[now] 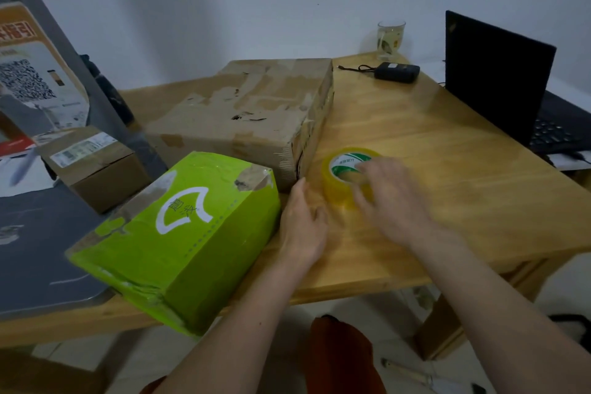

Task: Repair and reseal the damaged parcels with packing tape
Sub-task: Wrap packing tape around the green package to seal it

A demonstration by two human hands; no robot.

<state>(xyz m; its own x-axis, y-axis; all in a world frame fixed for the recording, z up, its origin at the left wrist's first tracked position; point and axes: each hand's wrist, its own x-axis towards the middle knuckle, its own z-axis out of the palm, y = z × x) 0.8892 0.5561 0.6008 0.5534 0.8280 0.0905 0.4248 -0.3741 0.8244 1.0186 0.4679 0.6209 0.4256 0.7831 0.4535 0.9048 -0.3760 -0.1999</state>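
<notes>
**A:** what's the stuff look like up close?

**B:** green parcel (179, 240) is glossy, boxy, tape peeling off the corners down to bare card. Behind it sits a flat brown carton (249, 112), scuffed and torn on top. The roll of clear yellowish packing tape (343, 176) lies flat on the table, just right of both.

**A:** hands?

**B:** right hand (393, 201) is blurred over the roll, fingers spread on it; can't tell if it's actually gripping. Left hand (302, 224) rests beside the roll, fingers loose, holding nothing.

**A:** and the room?

**B:** light varnished wooden table (447, 169), plain white wall, open black laptop (499, 80), glass cup (390, 40), black adapter (396, 72).
</notes>
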